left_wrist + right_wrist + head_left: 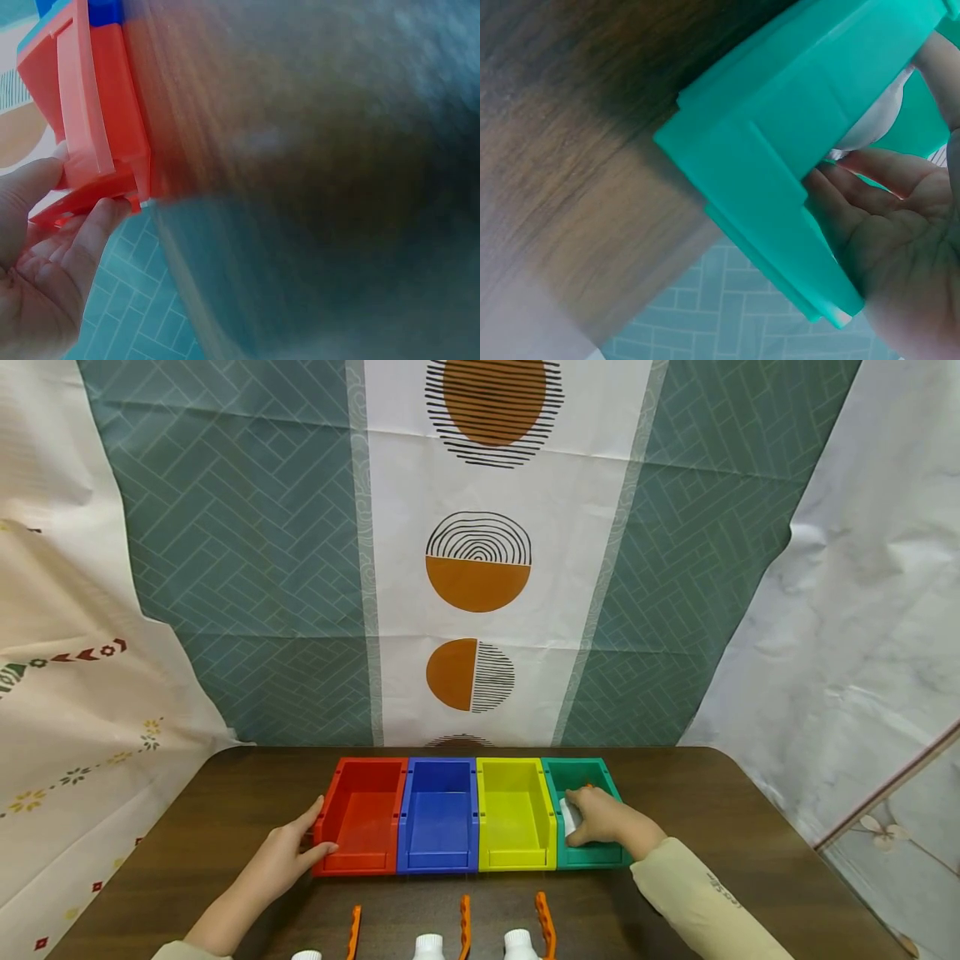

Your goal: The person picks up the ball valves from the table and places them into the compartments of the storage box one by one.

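Note:
Four bins joined in a row stand on the table: red (367, 810), blue (438, 818), yellow (513, 810) and green (592, 857). My left hand (288, 853) grips the red bin at its left side, thumb by the front corner and fingers along the outer wall. In the left wrist view, the red bin's edge (82, 97) lies between thumb and fingers. Inside the green bin, my right hand (603, 818) holds a white bottle (874, 120), partly hidden by the bin wall. A bit of an orange thing (588, 786) shows behind that hand.
In front of the bins, at the bottom of the head view, stand white-capped bottles (429, 946) and several orange-handled things (465, 922), cut off by the frame. The dark wooden table (247, 802) ends at a patterned cloth backdrop (480, 727).

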The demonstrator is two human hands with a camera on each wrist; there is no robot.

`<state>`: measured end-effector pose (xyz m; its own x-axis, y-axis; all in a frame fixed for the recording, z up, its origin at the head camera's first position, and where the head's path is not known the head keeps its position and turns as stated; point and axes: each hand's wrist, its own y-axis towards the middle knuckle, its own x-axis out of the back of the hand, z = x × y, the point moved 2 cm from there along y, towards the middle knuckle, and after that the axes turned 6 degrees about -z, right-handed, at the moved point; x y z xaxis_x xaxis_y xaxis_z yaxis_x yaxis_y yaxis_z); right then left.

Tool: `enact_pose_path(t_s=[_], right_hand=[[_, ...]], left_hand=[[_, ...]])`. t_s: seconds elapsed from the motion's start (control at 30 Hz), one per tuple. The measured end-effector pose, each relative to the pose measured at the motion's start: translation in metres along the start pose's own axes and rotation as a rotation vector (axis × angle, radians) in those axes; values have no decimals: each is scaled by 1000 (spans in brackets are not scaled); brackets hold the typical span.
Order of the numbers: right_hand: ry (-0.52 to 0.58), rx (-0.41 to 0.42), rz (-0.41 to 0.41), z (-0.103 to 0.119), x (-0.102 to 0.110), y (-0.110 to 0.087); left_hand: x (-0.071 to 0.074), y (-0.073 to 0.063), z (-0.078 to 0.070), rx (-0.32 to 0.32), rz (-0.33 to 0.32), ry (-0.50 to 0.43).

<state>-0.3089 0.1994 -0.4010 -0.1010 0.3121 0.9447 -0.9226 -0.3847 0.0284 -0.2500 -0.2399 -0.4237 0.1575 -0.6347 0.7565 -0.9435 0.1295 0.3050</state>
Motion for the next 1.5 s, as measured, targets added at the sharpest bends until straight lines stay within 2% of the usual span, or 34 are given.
enact_pose_path(t_s=[0.3,0.57,0.87,1.5], right_hand=[[40,-35,-24,2,6,-4],[90,-4,-71,5,11,-6],[47,-16,-122,6,17,-11],[0,63,-261,15,29,-30]], left_hand=[[-1,0,0,0,4,-1],[-1,0,1,2,4,-1],[-2,0,1,6,3,-4],[-1,0,0,2,7,2]])
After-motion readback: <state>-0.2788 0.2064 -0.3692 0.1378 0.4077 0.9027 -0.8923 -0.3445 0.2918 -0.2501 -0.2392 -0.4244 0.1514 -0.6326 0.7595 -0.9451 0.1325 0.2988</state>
